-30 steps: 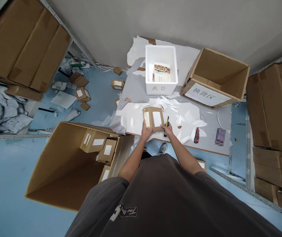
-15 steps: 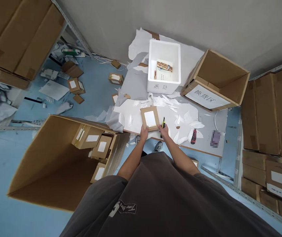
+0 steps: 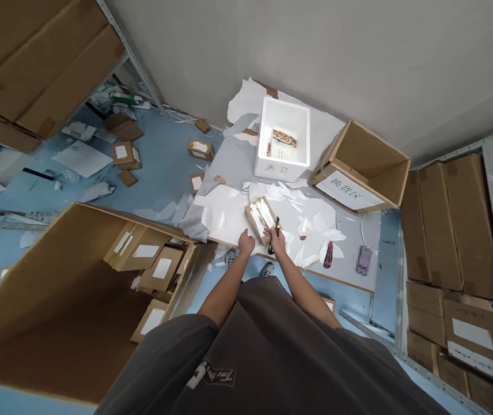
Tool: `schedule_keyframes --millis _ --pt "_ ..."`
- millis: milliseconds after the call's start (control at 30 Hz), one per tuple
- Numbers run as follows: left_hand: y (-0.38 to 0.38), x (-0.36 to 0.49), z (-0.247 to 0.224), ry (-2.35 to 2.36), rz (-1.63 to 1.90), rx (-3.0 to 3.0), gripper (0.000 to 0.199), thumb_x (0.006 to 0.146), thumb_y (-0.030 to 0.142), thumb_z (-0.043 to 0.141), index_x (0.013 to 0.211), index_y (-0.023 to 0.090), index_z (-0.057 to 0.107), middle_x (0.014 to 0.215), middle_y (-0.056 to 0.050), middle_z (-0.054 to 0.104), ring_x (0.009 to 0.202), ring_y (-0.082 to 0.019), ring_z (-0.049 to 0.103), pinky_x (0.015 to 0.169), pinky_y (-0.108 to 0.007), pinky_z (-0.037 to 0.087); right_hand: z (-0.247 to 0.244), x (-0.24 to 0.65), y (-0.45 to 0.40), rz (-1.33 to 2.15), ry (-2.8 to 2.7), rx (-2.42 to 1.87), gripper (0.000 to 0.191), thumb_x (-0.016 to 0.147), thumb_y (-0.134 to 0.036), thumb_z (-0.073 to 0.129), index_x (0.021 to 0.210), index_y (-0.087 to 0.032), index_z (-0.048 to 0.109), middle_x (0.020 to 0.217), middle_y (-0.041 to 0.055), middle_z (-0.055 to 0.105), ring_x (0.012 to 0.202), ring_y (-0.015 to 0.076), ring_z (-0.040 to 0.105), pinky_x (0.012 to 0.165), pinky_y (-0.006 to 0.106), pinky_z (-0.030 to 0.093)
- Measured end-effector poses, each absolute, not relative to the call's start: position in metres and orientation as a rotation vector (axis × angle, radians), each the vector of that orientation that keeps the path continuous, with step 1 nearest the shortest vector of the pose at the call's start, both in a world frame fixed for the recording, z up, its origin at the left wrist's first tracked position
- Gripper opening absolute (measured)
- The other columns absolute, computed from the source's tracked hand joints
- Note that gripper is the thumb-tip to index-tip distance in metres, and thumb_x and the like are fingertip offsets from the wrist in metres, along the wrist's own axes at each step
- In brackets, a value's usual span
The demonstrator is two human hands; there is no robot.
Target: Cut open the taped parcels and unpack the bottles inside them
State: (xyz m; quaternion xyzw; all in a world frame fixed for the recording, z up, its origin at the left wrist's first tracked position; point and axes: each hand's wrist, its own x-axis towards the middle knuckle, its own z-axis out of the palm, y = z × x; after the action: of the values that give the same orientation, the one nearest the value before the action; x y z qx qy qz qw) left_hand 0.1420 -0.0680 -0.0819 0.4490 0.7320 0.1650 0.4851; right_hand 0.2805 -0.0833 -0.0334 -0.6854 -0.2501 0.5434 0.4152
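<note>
A small cardboard box (image 3: 255, 218) lies tilted near the table's front edge, with shiny tape and white paper strips on its upper face. My right hand (image 3: 276, 241) is closed around a black and yellow utility knife (image 3: 271, 248) and is at the box's right side. Just left of the box's near corner is my left hand (image 3: 246, 242), apart from it; its fingers look curled, and nothing can be made out in them. Torn white paper (image 3: 224, 210) lies around the box.
Behind stand a white foam box (image 3: 281, 170) and an open carton (image 3: 350, 193) with handwriting. A red and black cutter (image 3: 328, 254) lies on the right. A large open carton (image 3: 56, 276) holding small boxes stands at the left. Shelves with cartons flank both sides.
The small box has been turned over, showing its taped face instead of the white label. My left hand has let go of it. The view has shifted slightly.
</note>
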Motion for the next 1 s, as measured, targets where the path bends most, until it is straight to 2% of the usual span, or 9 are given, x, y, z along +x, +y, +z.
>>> schedule_keyframes --millis 100,200,267,400,467,600,700,833,1000 --pt "-0.043 0.123 -0.064 1.773 0.443 1.525 0.068 0.107 0.029 0.052 0.173 0.015 0.048 0.184 -0.016 0.039 0.172 -0.033 0.035 0.142 -0.049 0.031 -0.034 0.285 -0.082 1.373 -0.649 -1.720 0.051 0.105 -0.073 0.061 0.112 -0.023 0.059 0.121 0.0185 0.084 0.114 0.0300 0.085 0.062 0.025 0.063" --pt "-0.011 0.123 -0.050 1.544 0.218 1.905 0.095 0.100 0.042 0.070 0.181 0.013 0.029 0.190 -0.017 0.019 0.178 -0.039 0.013 0.142 -0.054 0.029 -0.026 0.292 -0.076 1.413 -0.689 -1.711 0.044 0.107 -0.069 0.060 0.110 -0.025 0.055 0.114 0.0149 0.085 0.105 0.0262 0.086 0.059 0.022 0.061" --pt "0.004 0.130 -0.046 1.483 0.092 1.959 0.112 0.094 0.046 0.080 0.182 0.010 0.022 0.190 -0.020 0.015 0.178 -0.041 0.005 0.141 -0.057 0.029 -0.018 0.297 -0.066 1.410 -0.732 -1.763 0.038 0.109 -0.063 0.059 0.109 -0.027 0.050 0.105 0.0095 0.085 0.093 0.0223 0.087 0.059 0.021 0.060" --pt "0.011 0.137 -0.052 1.485 0.115 1.911 0.117 0.090 0.041 0.088 0.181 0.007 0.023 0.189 -0.023 0.015 0.178 -0.039 0.005 0.143 -0.052 0.026 0.000 0.299 -0.028 1.382 -1.048 -1.973 0.021 0.117 -0.048 0.045 0.116 -0.028 0.049 0.101 0.0034 0.083 0.081 0.0173 0.083 0.067 0.023 0.061" --pt "0.009 0.136 -0.058 1.474 0.168 1.881 0.120 0.089 0.043 0.091 0.181 0.006 0.023 0.189 -0.025 0.014 0.178 -0.038 0.005 0.144 -0.049 0.022 0.008 0.295 -0.003 1.308 -1.372 -2.112 0.021 0.119 -0.042 0.041 0.119 -0.026 0.055 0.106 0.0058 0.083 0.091 0.0190 0.082 0.078 0.026 0.062" --pt "0.009 0.130 -0.066 1.429 0.209 1.871 0.120 0.089 0.041 0.090 0.180 0.004 0.020 0.187 -0.029 0.013 0.178 -0.039 0.004 0.145 -0.052 0.019 0.014 0.278 0.035 1.061 -1.889 -2.372 0.033 0.120 -0.041 0.043 0.129 -0.019 0.065 0.129 0.0184 0.081 0.123 0.0304 0.077 0.098 0.034 0.057" --pt "0.012 0.126 -0.066 1.382 0.194 1.874 0.119 0.088 0.037 0.090 0.180 0.005 0.021 0.188 -0.028 0.012 0.178 -0.038 0.004 0.145 -0.052 0.019 0.012 0.264 0.044 1.017 -2.017 -2.472 0.041 0.121 -0.041 0.038 0.140 -0.015 0.064 0.138 0.0227 0.078 0.129 0.0333 0.075 0.099 0.035 0.055" --pt "0.012 0.125 -0.062 1.382 0.199 1.870 0.120 0.087 0.033 0.089 0.181 0.007 0.020 0.188 -0.027 0.012 0.178 -0.037 0.006 0.144 -0.051 0.021 0.007 0.252 0.044 0.957 -2.062 -2.548 0.045 0.121 -0.036 0.036 0.150 -0.011 0.059 0.142 0.0248 0.076 0.132 0.0318 0.074 0.102 0.036 0.055" --pt "0.012 0.128 -0.054 1.439 0.079 1.877 0.116 0.089 0.029 0.088 0.181 0.008 0.022 0.189 -0.025 0.009 0.179 -0.034 0.007 0.137 -0.048 0.037 0.013 0.252 0.049 0.953 -2.150 -2.573 0.040 0.119 -0.033 0.043 0.148 -0.011 0.060 0.143 0.0254 0.075 0.133 0.0314 0.075 0.102 0.036 0.056"
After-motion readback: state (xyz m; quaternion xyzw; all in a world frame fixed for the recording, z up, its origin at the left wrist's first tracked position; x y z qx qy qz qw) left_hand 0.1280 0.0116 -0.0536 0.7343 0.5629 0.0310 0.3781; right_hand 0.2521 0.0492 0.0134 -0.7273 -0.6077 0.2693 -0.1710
